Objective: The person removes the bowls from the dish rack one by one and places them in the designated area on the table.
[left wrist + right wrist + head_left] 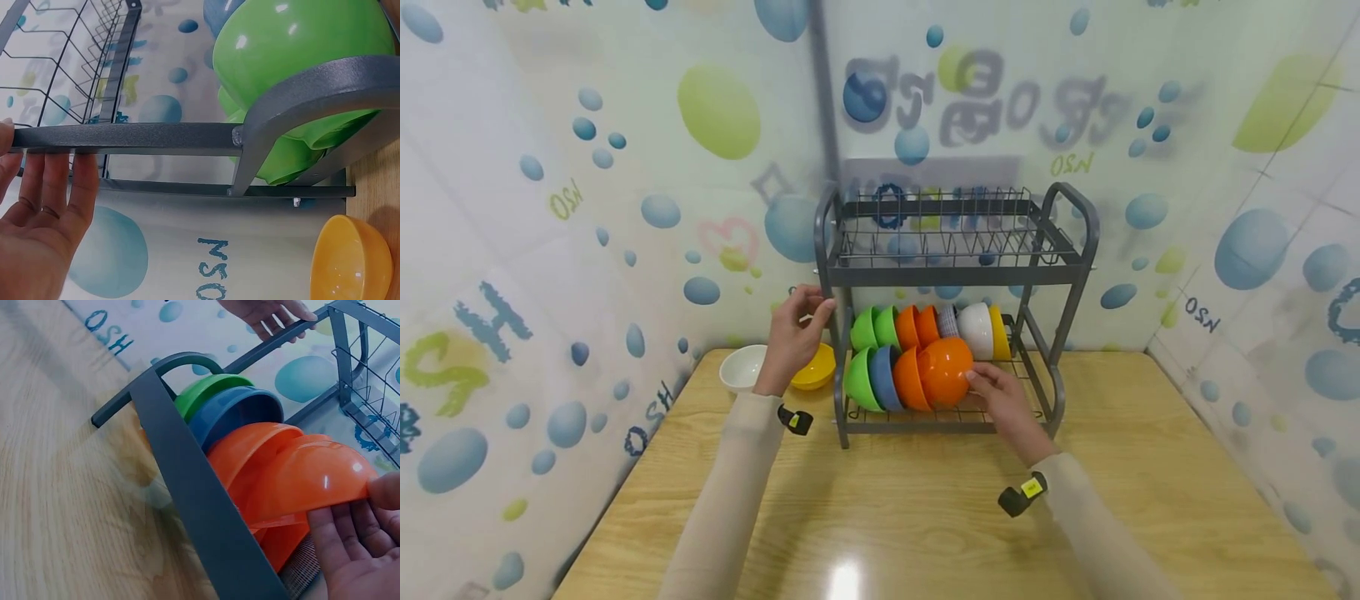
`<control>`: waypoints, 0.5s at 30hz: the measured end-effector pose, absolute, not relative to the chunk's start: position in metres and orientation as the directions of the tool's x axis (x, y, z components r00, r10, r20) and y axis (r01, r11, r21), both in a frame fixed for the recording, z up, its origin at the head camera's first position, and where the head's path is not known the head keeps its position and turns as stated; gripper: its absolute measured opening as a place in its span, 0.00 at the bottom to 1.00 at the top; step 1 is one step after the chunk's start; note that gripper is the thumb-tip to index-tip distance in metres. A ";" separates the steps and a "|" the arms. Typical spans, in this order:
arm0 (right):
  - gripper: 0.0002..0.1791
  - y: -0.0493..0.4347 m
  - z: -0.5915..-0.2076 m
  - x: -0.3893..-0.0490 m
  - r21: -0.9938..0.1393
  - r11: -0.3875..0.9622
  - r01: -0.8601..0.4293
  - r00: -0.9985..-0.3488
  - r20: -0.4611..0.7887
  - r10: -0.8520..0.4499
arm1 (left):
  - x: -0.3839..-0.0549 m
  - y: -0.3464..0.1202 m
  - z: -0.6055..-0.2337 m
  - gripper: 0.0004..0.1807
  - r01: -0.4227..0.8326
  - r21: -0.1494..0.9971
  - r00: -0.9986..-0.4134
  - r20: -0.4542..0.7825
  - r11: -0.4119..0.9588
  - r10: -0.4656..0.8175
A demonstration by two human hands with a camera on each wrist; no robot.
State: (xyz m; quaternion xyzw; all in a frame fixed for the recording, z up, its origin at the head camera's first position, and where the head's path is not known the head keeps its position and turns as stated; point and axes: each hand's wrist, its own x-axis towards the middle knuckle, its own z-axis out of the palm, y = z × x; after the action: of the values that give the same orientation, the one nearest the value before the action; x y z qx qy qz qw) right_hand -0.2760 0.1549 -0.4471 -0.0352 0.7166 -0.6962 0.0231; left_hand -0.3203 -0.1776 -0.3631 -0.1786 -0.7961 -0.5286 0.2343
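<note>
In the head view my right hand pinches the rim of an orange bowl at the front right of the rack's lower shelf. Its thumb lies on the outside and the fingers under the rim, as the right wrist view shows. The bowl is tilted against another orange bowl. My left hand grips the left post of the dark grey dish rack, fingers on one side and thumb on the other. To the left in the front row stand a blue bowl and a green bowl.
Behind stands a row of green, orange, patterned, white and yellow bowls. A white bowl and a yellow bowl rest on the wooden table left of the rack. The upper wire shelf overhangs the bowls.
</note>
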 end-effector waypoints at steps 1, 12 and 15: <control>0.19 0.156 -0.446 -0.276 -0.999 0.037 -0.024 -0.996 0.020 -0.087 | -0.320 -0.178 -0.363 0.14 0.533 0.757 -0.826 0.563 0.377 0.038; 0.21 0.171 -0.435 -0.267 -0.976 0.198 -0.090 -0.993 0.073 -0.094 | -0.318 -0.176 -0.362 0.15 0.529 0.763 -0.829 0.558 0.373 0.033; 0.19 0.173 -0.433 -0.265 -0.940 0.298 -0.164 -0.985 0.141 -0.098 | -0.318 -0.175 -0.362 0.14 0.535 0.762 -0.825 0.564 0.366 0.030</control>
State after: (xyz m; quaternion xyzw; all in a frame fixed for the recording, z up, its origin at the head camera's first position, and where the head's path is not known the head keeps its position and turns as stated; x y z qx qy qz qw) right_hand -0.2645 0.1731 -0.4330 -0.0815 0.8052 -0.5867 -0.0282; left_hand -0.3182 -0.1753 -0.3623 -0.1783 -0.7919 -0.5342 0.2360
